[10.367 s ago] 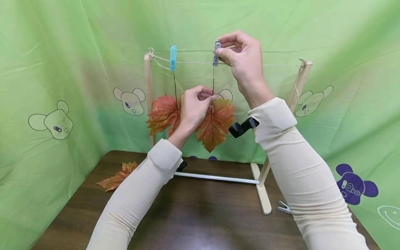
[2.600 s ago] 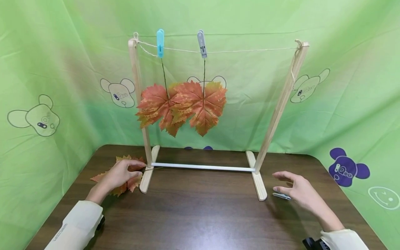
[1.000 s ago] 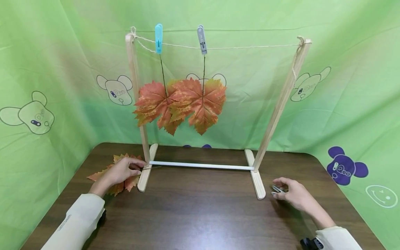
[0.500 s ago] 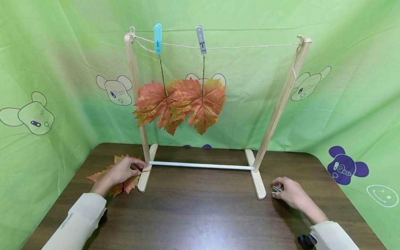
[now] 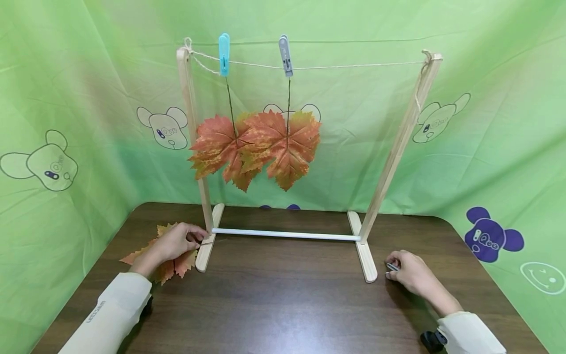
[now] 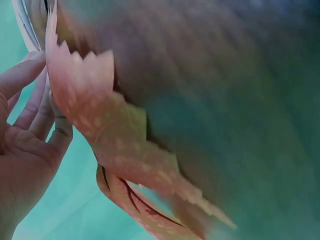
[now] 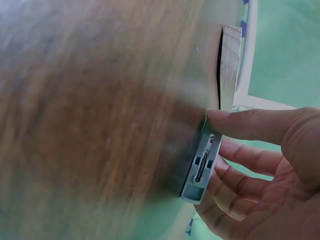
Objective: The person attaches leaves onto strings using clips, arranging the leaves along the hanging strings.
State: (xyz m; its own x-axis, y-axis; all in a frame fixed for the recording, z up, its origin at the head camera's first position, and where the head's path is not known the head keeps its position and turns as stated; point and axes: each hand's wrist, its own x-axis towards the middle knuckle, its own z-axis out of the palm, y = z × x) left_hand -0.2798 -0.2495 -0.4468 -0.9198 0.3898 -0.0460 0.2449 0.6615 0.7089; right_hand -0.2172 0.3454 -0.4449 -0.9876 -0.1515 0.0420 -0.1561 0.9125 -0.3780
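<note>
My left hand (image 5: 172,242) is low at the left, its thumb and fingers pinching the stem of an orange artificial maple leaf (image 5: 183,264). In the left wrist view the leaf's jagged edge (image 6: 100,115) stands beside the fingertips. At the right, my right hand (image 5: 413,272) pinches a grey clothespin (image 7: 202,167) by one end, close over the table. Two more maple leaves hang by their stems from a string (image 5: 353,65), one under a blue clothespin (image 5: 224,54), the other (image 5: 294,147) under a grey-lilac clothespin (image 5: 285,56). These two leaves overlap.
The string runs between two wooden posts (image 5: 400,147) on flat wooden feet (image 5: 364,260), joined low down by a white rod (image 5: 287,234). The frame stands on a dark wooden table (image 5: 274,300). Green printed cloth (image 5: 353,24) surrounds the table.
Both hands have left the second hanging leaf and its clothespin and come down to the table. The right fingers have closed on the grey clothespin. The left leaf has shifted slightly nearer.
</note>
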